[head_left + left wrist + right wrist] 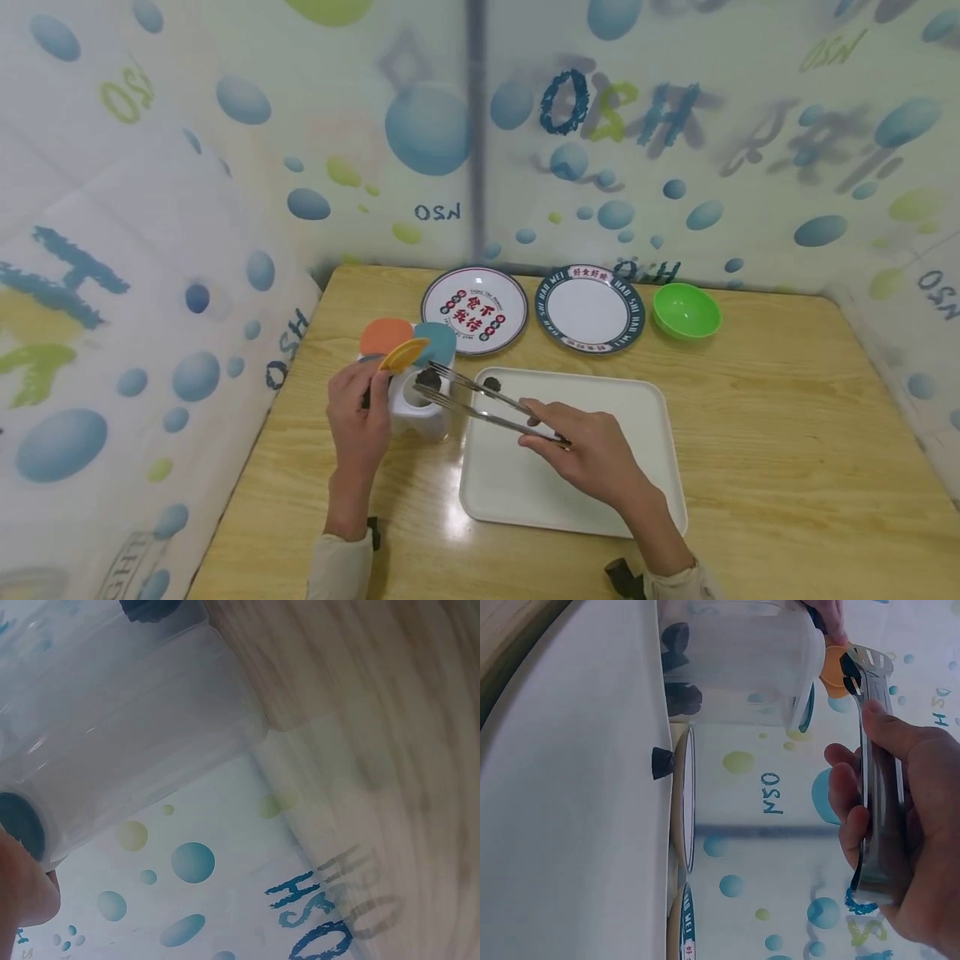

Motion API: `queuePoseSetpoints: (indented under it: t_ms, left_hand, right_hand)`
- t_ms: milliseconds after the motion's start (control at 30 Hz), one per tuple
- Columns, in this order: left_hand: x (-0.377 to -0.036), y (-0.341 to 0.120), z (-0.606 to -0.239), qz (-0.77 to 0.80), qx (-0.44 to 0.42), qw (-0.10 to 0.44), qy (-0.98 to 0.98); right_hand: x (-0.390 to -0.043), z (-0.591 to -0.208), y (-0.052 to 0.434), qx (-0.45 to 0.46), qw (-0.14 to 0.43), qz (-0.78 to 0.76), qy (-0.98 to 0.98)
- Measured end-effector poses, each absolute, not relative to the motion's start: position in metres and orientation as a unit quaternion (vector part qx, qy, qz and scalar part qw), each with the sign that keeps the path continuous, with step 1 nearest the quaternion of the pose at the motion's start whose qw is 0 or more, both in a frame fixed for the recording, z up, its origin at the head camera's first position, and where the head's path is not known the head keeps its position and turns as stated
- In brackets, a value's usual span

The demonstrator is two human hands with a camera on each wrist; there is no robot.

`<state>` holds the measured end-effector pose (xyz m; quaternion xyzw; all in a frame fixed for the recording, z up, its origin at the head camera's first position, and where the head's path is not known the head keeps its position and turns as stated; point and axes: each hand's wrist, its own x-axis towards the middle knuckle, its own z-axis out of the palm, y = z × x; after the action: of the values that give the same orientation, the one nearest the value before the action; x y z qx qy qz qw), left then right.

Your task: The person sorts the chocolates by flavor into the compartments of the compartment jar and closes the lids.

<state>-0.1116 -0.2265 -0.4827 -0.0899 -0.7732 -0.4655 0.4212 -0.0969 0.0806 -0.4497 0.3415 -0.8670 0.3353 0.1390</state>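
1. I see metal tongs [480,400] pinched in my right hand [592,454], fingers curled round the handle end, tips aimed left toward a white container [420,408].
2. The tong tips sit at the container's open top, right by a dark piece [428,377] there; I can't tell if the tips are actually clamping it.
3. The container stands on the wooden table [787,433], just beside the left edge of a white tray [585,500].
4. My left hand [358,425] is against the container's left side, fingers curled on it, up by a yellow lid [403,354]. Whether it pinches the lid itself, I can't tell.
5. Orange lid [386,335] and teal lid [438,340] fan out behind the yellow one.
6. One small dark piece [492,384] lies on the tray near its far left corner, apart from the tongs.
7. The right wrist view shows the same grip on the tongs [877,787], with dark pieces visible through the container wall [735,667].
8. The left wrist view is blurred: container wall and table only.
9. Farther back: red-print plate [474,310], blue-rim plate [590,308], green bowl [686,311], in a row along the far edge.
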Motion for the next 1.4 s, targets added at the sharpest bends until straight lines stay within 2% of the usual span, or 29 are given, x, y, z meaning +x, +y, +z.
queuePoseSetpoints:
  t_ms: [267, 967, 1400]
  left_hand:
    - [-0.111, -0.226, -0.483, -0.465, -0.087, 0.418, -0.775]
    - [-0.111, -0.226, -0.481, -0.461, -0.079, 0.416, -0.78]
    - [-0.111, -0.225, -0.48, -0.467, -0.081, 0.413, -0.778]
  right_hand:
    - [-0.096, -0.447, 0.082, 0.256, 0.065, 0.307, -0.914]
    - [-0.108, -0.492, 0.115, 0.185, 0.046, 0.255, -0.948]
    - [-0.117, -0.505, 0.114, 0.162, -0.029, 0.198, -0.966]
